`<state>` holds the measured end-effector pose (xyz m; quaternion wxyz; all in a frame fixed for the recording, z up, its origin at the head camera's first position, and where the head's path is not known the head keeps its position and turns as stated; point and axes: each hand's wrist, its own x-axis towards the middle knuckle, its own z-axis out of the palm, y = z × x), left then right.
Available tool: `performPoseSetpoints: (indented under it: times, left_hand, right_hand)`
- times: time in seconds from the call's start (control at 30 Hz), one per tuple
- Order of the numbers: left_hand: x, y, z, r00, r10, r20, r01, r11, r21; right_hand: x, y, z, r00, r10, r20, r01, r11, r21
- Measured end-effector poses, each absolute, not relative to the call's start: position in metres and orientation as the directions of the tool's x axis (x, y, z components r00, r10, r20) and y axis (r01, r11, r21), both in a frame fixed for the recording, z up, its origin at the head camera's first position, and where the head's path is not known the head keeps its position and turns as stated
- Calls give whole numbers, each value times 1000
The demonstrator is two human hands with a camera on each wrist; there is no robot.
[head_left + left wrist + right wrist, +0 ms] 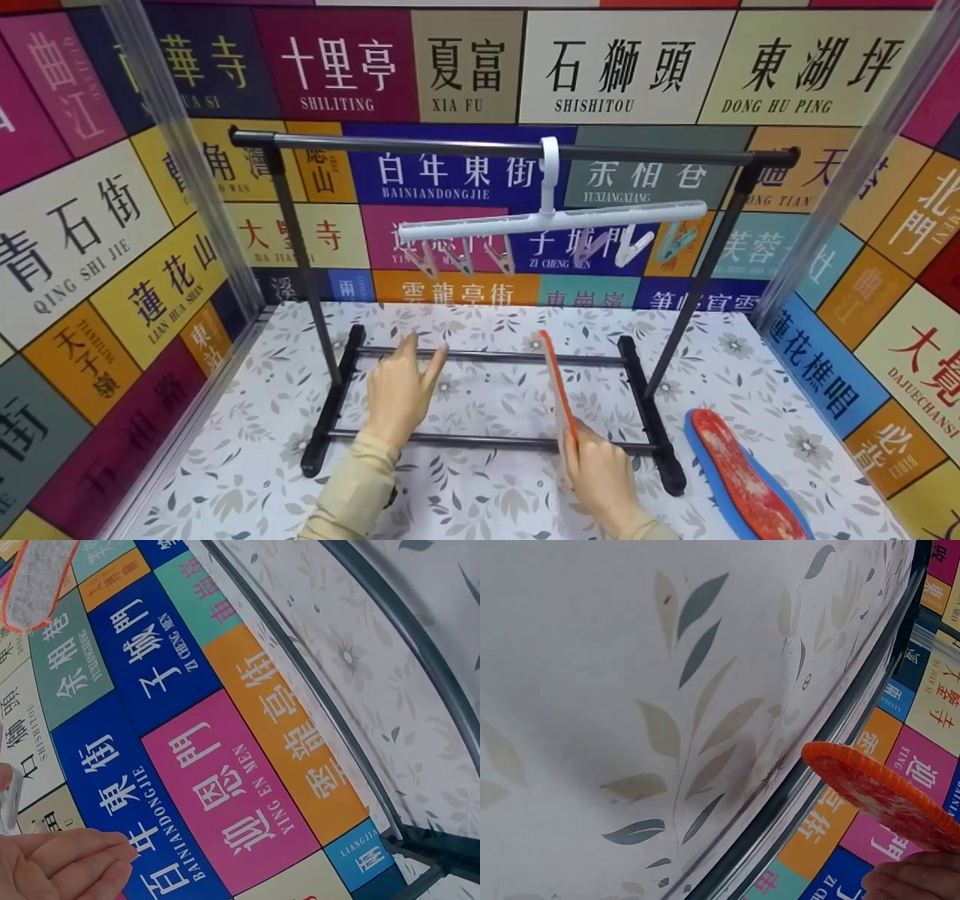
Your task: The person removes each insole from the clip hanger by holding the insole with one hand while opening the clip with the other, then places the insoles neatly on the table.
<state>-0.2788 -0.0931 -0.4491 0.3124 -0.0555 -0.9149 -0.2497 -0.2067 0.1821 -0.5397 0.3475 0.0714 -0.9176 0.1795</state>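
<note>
My right hand [602,474] grips an insole [556,379] by its near end, held edge-on with its orange rim towards me. A patterned red face of this insole [889,799] shows in the right wrist view, and its grey side [39,581] in the left wrist view. My left hand [397,390] is raised below the left clips, thumb and fingers apart. Above both hands, a white hanger [551,220] hangs tilted from the rack's top bar, with several clips [501,259] along it. In the left wrist view a small whitish piece [11,799] shows beside my left hand [67,862].
A black metal rack [330,433] stands on the leaf-patterned tabletop [480,495]; its two low bars run across below my hands. To the right lies another insole [742,469], red with a blue rim. Walls of coloured sign panels [337,67] enclose the back and sides.
</note>
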Motion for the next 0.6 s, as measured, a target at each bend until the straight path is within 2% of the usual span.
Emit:
performPoseSetpoints:
  times: [0.3,0.6]
  left_hand:
    - [-267,-86,-455,-836,-73,544,232,851,470]
    - [-253,-76,-462,-876,-47,479,230,834,502]
  right_hand:
    - [-198,208,-534,-758,65,649,-187,931,-313]
    - [-194,233,-538,-840,150,522,-68,925,-375]
